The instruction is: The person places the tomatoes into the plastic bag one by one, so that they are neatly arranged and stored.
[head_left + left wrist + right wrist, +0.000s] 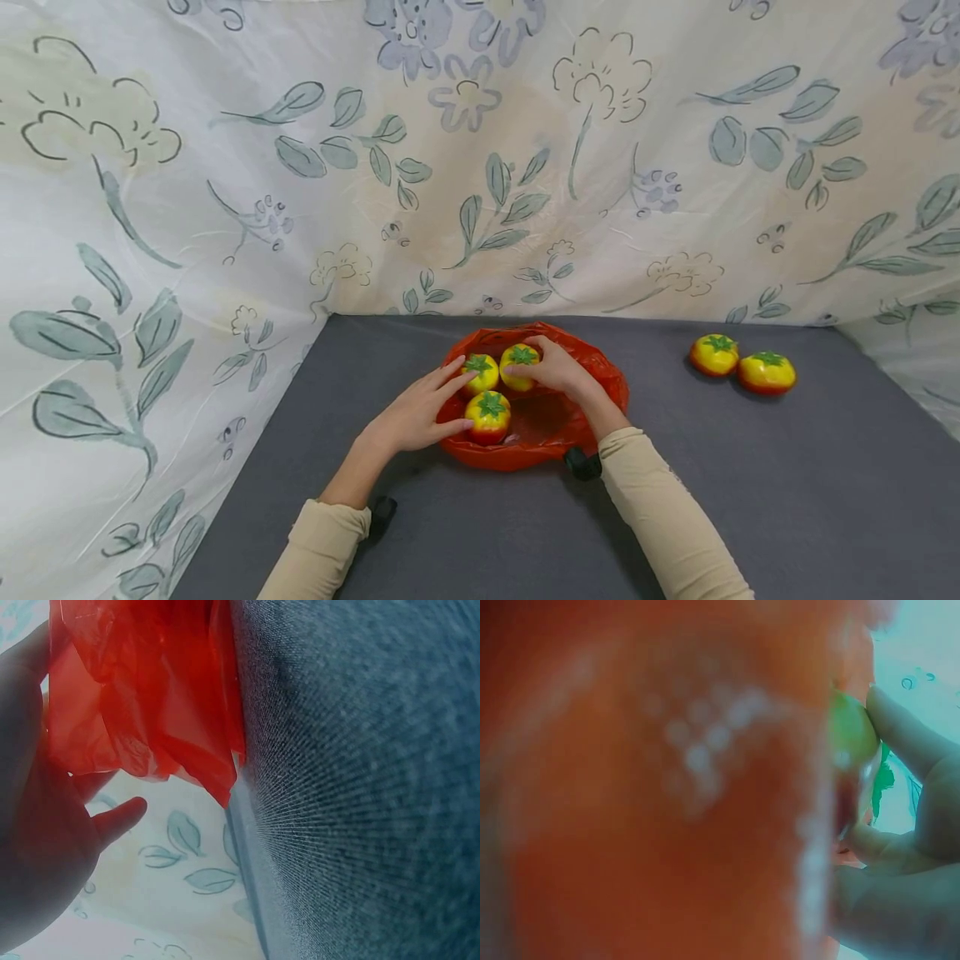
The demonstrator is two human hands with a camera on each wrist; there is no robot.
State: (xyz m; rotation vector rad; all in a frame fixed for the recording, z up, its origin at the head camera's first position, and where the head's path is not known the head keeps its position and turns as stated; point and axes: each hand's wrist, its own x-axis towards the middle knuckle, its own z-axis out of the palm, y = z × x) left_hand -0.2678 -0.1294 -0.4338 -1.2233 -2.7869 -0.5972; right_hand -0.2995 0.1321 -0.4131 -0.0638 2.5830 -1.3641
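A red plastic bag [600, 379] lies with its mouth spread wide on the dark table. Inside it sit three glossy yellow-and-red persimmons with green leafy tops: a near one [488, 418], a far left one [480, 375] and a far right one [516, 379]. My right hand [558, 371] reaches over the bag's right side and grips the far right persimmon between thumb and fingers. From the left, my left hand [412, 415] reaches over the rim, fingers extended across the far left persimmon, thumb at the near one. In the left wrist view the red bag [150, 697] covers part of that hand.
Two more persimmons, one [714, 355] beside the other [767, 373], lie on the dark tabletop [750, 483] at the right. Behind the table and along its left side hangs a flower-patterned cloth [480, 250]. A red sheet of the bag [667, 847] fills most of the right wrist view.
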